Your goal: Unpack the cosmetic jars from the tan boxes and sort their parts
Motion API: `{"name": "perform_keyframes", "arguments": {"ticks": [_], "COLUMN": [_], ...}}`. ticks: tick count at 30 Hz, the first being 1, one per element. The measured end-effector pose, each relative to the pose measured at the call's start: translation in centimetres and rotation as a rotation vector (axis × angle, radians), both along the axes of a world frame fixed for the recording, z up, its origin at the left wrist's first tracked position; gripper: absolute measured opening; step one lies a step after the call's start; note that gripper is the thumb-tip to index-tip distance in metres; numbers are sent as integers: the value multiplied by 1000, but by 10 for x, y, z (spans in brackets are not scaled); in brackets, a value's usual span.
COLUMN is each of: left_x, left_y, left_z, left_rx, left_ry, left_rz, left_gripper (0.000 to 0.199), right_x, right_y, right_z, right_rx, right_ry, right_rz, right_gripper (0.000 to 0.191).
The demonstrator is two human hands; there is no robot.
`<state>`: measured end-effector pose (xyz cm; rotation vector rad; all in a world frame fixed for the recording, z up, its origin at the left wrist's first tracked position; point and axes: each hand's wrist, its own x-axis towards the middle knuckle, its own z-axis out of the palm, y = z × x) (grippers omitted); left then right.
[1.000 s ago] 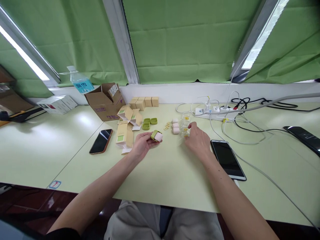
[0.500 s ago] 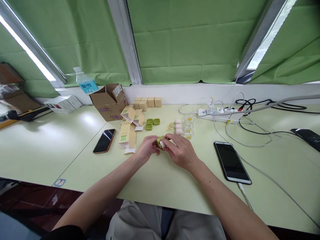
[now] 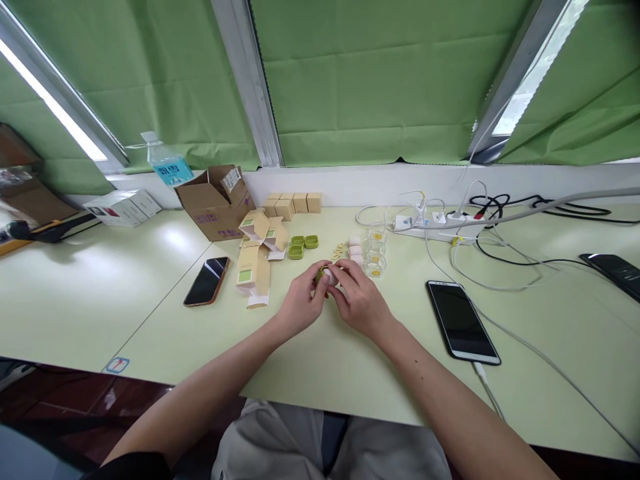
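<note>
In front of me, above the table, my left hand (image 3: 303,295) and my right hand (image 3: 363,301) are closed together on a small green case (image 3: 323,272) with a whitish-pink piece (image 3: 329,277) at its opening. Fingertips of both hands press at the pale piece and hide much of the case. Just beyond lie several green square cups (image 3: 296,253) and small yellow pieces (image 3: 339,251). Pale pink blocks (image 3: 355,251) stand in a row beside clear plastic covers (image 3: 375,257) with yellow marks, past my right fingers.
Opened small cartons (image 3: 254,272) lie left of my hands, before a brown cardboard box (image 3: 216,212). Small closed boxes (image 3: 285,210) line the wall. One phone (image 3: 207,281) lies left, another phone (image 3: 463,321) right, its cable attached. A power strip (image 3: 440,227) sits among cables.
The green case has turned in my hands, and its pale piece now faces more toward me. My left thumb has come up onto the pale piece.
</note>
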<state>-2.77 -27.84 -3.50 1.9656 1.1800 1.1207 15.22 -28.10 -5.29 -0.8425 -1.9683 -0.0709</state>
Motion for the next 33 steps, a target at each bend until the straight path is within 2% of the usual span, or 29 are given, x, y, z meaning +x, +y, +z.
{"name": "perform_keyframes", "arguments": {"ticks": [3, 8, 12, 16, 20, 26, 33], "left_x": [-1, -1, -2, -2, 1, 6, 7], "left_y": [-1, -1, 0, 2, 4, 5, 8], "left_z": [3, 9, 8, 5, 3, 3, -1], "left_rx": [10, -93, -136, -120, -121, -218, -274], "left_ry": [13, -111, -108, -32, -2, -121, -202], "left_rz": [-1, -52, -93, -42, 14, 50, 76], "left_gripper": [45, 38, 34, 34, 34, 32, 32], "right_x": [0, 2, 3, 0, -5, -9, -13], "right_y": [1, 3, 3, 1, 0, 0, 0], "right_z": [-2, -1, 1, 6, 9, 6, 6], "right_rx": [-26, -63, -145, -192, -203, -225, -310], "right_ry": [51, 144, 201, 219, 197, 112, 116], "right_rz": [14, 27, 40, 73, 48, -35, -57], "right_gripper": [33, 21, 15, 13, 16, 16, 12]}}
